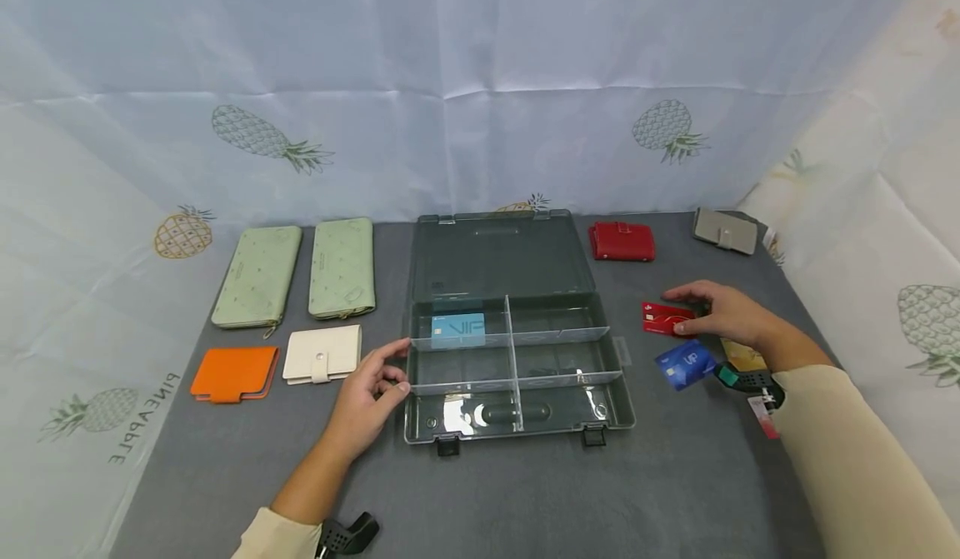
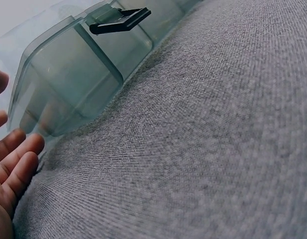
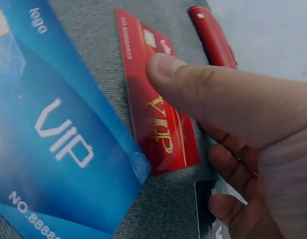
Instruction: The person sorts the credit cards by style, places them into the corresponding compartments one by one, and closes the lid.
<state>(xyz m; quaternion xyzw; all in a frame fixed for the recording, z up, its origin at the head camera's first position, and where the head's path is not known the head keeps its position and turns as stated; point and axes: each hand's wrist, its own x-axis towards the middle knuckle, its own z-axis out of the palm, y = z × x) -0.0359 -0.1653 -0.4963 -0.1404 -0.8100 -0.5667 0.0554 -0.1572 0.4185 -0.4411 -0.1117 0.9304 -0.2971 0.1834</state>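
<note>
A translucent grey divided box (image 1: 517, 436) lies with its lid (image 1: 498, 259) laid back. In its back left compartment is a light blue VIP card (image 1: 458, 326). My left hand (image 1: 367, 396) is at the box's left wall, index fingertip and thumb right at the rim, fingers loosely bent. To the right of the box, my right hand (image 1: 723, 317) is over a red VIP card (image 3: 165, 134); the thumb overlaps its face and the index finger reaches past its far edge. Beside it is a blue VIP card (image 1: 686, 364). A dark card (image 3: 205, 209) shows partly under the right fingers.
At left are two green zip wallets (image 1: 258, 276), a cream wallet (image 1: 318, 352) and an orange wallet (image 1: 234, 371). A red wallet (image 1: 622, 242) and a grey wallet (image 1: 725, 231) lie at back right. A gold card (image 1: 742, 355) and a pink-white card (image 1: 763, 417) sit near the right wrist.
</note>
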